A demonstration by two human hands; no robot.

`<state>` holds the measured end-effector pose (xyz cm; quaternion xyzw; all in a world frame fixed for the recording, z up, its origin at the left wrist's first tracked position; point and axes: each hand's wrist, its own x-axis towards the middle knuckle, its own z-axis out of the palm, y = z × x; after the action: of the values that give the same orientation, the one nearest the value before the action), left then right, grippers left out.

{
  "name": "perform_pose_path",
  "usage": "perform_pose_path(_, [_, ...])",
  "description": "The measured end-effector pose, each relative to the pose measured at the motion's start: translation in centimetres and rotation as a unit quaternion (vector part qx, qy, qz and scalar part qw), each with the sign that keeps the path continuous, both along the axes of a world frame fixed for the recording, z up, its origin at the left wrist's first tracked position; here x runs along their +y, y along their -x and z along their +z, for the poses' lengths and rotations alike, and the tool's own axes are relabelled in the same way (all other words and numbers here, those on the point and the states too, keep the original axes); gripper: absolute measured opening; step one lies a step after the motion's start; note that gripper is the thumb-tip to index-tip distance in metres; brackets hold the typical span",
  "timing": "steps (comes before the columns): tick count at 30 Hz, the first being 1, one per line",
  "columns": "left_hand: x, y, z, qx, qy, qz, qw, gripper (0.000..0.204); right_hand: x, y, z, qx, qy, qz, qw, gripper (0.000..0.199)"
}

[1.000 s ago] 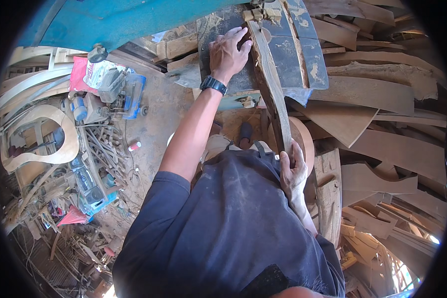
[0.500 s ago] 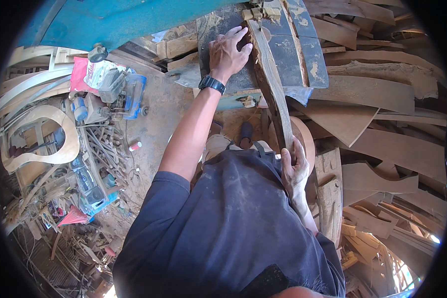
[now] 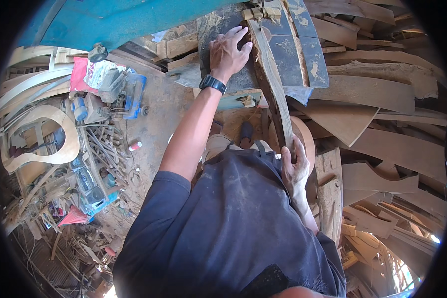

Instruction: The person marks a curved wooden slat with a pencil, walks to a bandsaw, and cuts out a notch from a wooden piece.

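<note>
A long, slightly curved wooden plank runs from a dark saw table back toward my right side. Its far end lies beneath a dusty, blocky guide at the top of the view. My left hand rests over the table, fingers spread and stretched out; its fingertips reach the plank's left edge. At the plank's near end, beside my body, my right hand has its thumb on one side and its fingers on the other. Part of the grip is hidden.
Curved wooden boards are stacked along the right. A teal machine panel spans the upper left. Power tools, a curved wooden frame and scrap sticks crowd the left. A round-edged wooden piece stands beside my right hand.
</note>
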<state>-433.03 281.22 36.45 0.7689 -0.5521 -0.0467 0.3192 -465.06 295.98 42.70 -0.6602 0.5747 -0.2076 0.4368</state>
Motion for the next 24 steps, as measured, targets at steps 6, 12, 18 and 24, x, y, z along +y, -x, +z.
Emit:
perform_pose_path(6, [0.03,0.04,-0.07,-0.004,0.011,0.005,1.0,0.049,-0.31,-0.27,0.72,-0.001,-0.024,0.001,1.0,0.048])
perform_pose_path(12, [0.07,-0.04,0.1,-0.009,-0.001,0.0,1.0,0.047,-0.3,-0.14,0.22,-0.007,-0.025,-0.001,1.0,0.048])
perform_pose_path(18, [0.02,0.02,0.1,-0.014,-0.003,0.002,1.0,0.047,-0.37,-0.37,0.14,-0.005,-0.014,-0.003,1.0,0.048])
perform_pose_path(24, [0.23,-0.09,0.17,-0.02,0.004,-0.015,1.0,0.051,-0.33,-0.43,0.16,-0.009,0.004,0.006,1.0,0.047])
